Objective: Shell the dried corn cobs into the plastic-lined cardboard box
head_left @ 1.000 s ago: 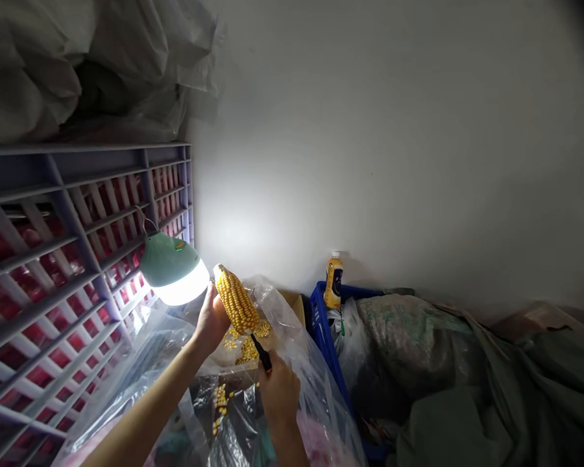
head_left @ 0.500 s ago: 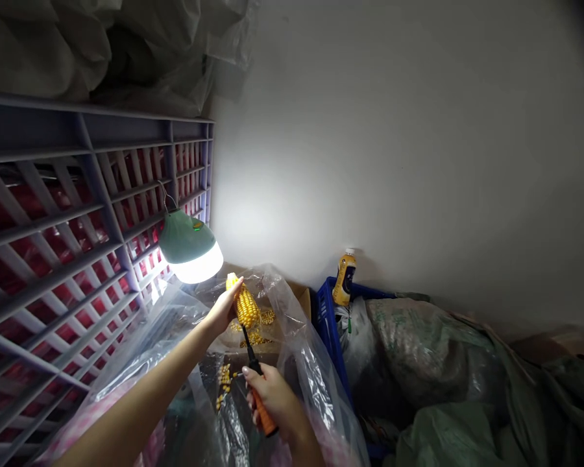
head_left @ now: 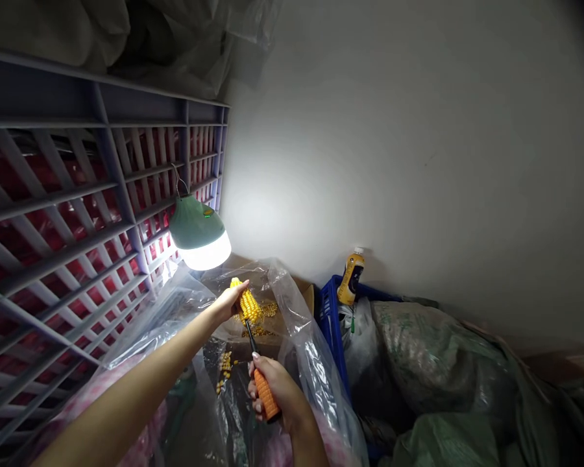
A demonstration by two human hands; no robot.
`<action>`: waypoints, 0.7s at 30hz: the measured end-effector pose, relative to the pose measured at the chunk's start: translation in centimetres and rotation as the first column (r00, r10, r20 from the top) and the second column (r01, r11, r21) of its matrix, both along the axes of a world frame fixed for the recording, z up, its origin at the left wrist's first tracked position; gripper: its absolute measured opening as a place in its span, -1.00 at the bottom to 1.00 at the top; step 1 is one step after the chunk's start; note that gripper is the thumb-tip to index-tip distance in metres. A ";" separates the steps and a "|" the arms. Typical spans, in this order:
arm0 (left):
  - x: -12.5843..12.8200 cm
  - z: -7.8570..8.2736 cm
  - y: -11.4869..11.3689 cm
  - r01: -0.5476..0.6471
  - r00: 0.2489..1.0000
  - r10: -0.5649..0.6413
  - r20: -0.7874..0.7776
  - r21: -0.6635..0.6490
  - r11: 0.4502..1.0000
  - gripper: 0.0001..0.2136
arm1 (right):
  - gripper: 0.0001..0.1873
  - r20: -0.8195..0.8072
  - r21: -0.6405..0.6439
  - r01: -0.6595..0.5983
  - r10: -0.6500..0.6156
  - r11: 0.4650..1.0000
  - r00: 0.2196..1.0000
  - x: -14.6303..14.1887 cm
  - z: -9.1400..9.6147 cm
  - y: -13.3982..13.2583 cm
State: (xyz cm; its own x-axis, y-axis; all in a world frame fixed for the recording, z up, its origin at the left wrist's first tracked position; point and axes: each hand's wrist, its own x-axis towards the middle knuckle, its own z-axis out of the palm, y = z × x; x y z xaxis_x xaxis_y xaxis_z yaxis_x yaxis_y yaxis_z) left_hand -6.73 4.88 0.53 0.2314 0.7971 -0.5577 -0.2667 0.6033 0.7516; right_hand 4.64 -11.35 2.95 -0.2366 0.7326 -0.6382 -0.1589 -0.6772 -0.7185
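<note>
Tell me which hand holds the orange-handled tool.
The right hand grips the orange-handled tool; the left hand holds the corn cob instead.

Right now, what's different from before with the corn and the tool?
The corn cob in the left hand moved farther from the camera, and the tool's orange handle now shows in the right hand. Both hands still grip; the lamp still hangs there.
</note>
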 end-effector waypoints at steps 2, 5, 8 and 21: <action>-0.2 0.4 0.1 0.003 1.000 -0.004 0.022 0.022 1.000 -0.77 | -0.61 -0.036 0.035 0.042 -0.041 0.998 0.998 0.3 0.1 -0.1; -0.4 1.8 0.1 0.030 0.993 -0.049 0.106 0.178 0.984 -0.65 | -0.63 -0.241 0.071 0.132 -0.112 0.989 0.964 1.2 0.7 -0.2; -0.1 2.9 -0.5 0.035 0.960 -0.105 0.258 0.263 0.964 -0.58 | -0.66 -0.496 0.052 0.143 -0.099 0.988 0.863 1.9 1.4 -0.3; 1.0 1.8 -0.8 -0.250 0.915 0.211 0.343 0.074 0.965 -0.50 | -0.66 0.752 0.357 -0.143 -0.193 0.923 0.630 -1.7 -1.2 -0.6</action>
State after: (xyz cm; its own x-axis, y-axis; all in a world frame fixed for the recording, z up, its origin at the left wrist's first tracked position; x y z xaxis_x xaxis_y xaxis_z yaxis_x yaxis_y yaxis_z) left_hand -5.77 4.03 2.31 0.1886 0.9038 -0.3842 -0.6323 0.4111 0.6566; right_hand 2.92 -12.00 1.76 0.2332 0.9341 -0.2703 0.5449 -0.3557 -0.7593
